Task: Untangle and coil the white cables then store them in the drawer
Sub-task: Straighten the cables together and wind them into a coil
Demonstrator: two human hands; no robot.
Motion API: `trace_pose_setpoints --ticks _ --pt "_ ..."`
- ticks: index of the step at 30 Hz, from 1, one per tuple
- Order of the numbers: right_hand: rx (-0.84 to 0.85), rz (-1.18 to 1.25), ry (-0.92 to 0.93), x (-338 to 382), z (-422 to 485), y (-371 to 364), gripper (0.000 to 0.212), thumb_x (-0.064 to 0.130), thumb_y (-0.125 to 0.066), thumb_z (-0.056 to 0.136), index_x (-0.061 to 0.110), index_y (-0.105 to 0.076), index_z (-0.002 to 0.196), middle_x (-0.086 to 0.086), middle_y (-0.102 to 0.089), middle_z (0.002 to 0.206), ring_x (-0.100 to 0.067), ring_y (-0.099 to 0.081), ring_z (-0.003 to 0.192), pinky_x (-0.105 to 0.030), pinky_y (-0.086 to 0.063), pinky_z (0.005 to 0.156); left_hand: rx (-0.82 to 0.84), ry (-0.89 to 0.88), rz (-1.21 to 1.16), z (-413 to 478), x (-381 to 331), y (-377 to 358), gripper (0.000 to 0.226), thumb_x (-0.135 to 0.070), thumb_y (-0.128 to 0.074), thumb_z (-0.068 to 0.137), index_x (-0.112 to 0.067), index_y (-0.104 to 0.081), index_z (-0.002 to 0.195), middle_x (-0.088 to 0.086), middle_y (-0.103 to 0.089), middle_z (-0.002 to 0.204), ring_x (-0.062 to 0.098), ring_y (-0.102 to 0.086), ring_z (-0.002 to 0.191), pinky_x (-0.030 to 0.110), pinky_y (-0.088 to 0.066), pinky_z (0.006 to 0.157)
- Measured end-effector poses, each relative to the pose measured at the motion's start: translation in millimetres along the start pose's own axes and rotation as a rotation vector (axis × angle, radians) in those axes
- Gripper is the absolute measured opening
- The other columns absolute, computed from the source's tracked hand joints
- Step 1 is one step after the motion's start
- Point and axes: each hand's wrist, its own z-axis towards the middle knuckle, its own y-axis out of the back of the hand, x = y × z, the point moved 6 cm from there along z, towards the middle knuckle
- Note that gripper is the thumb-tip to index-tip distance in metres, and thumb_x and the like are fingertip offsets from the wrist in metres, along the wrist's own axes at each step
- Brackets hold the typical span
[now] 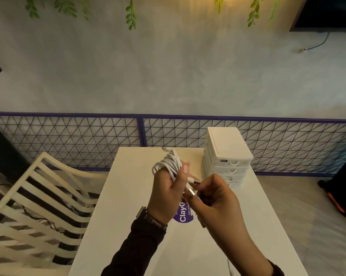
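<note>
**Coil in L hand, plug end in R: light, soft, prone to spring open**

Nearest the camera, a thin white line (230, 267) lay on the table (118, 226) by the R forearm. It was cut off by the frame edge, so poss. another cable, can't tell. A purple sticker (182, 217) was mostly covered by both wrists.

Left hand (166, 194) was held above the table w/ fingers curled round the cables (168, 164), thumb up along the loops. The bundle was wound loosely and uneven, w/ one small end poking out at the top. Right hand (216, 200) was closed, fingertips pinching a metal plug (191, 191); a second plug (195, 182) sat just above it, touching or nearly so.

Handling, as a judgement: v. light, limp but springy, smooth jacket. Loops would likely slip apart if the L grip eased. Best held across the whole bundle at mid-coil; take ends by the stiff plug bodies, not the thin wire.

How many cables made up the coil couldn't be told, as the palm hid the lower loops. Something pale hung under the R hand, unclear.

Further back, the drawers (228, 156) stood on the table's far R part, all looking closed; the lowest was partly hidden behind the R hand.
</note>
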Motion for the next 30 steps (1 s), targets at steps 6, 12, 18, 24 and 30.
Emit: trace_pose_setpoints --ticks 6,12,18,24,30 --pt "0.142 0.136 -0.137 -2.6 -1.4 -3.7 0.033 -0.002 -0.068 0.078 0.01 -0.04 0.091 -0.005 -0.067 0.059 -0.018 -0.044 0.049 -0.018 -0.038 0.041 -0.019 0.088 -0.056 -5.6 4.0 -2.7 0.022 -0.03 -0.049 0.077 -0.009 -0.055 0.082 -0.006 -0.063 0.062 0.008 -0.063 0.058 0.021 -0.051 0.053" --pt "0.378 -0.034 -0.096 12.3 -5.3 1.1 0.045 0.009 -0.078 0.071 0.025 -0.043 0.095 -0.013 -0.07 0.082 -0.029 -0.063 0.065 -0.029 -0.055 0.06 -0.119 0.219 -0.137 -5.5 11.9 2.2 0.015 -0.023 -0.055 0.088 -0.012 -0.053 0.078 0.004 -0.055 0.062 0.014 -0.056 0.051 0.022 -0.048 0.046" --pt "0.259 -0.079 0.062 15.3 6.6 26.9 0.032 0.006 -0.077 0.073 0.027 -0.057 0.086 0.0 -0.064 0.07 -0.011 -0.05 0.055 -0.022 -0.045 0.053 -0.023 0.496 -0.906 -9.4 26.5 -9.5 0.039 -0.025 -0.034 0.09 -0.014 -0.044 0.054 -0.002 -0.033 0.034 0.014 -0.04 0.038 0.026 -0.047 0.063" --pt "0.139 -0.081 0.126 15.5 8.5 40.2 0.01 0.025 -0.073 0.069 0.022 -0.073 0.079 -0.005 -0.067 0.069 -0.032 -0.052 0.057 -0.035 -0.045 0.055 0.128 0.666 -1.301 -21.0 21.9 -24.0 0.038 -0.03 -0.033 0.088 -0.012 -0.05 0.059 -0.002 -0.034 0.037 0.012 -0.046 0.046 0.022 -0.046 0.065" --pt "0.155 -0.395 0.158 8.7 10.1 40.4 0.011 0.016 -0.071 0.079 0.025 -0.071 0.085 0.009 -0.068 0.078 -0.016 -0.061 0.06 -0.029 -0.053 0.057 0.259 0.569 -1.479 -25.4 12.8 -24.6 0.038 -0.029 -0.031 0.091 -0.013 -0.045 0.06 -0.003 -0.03 0.047 0.016 -0.051 0.043 0.027 -0.046 0.07"
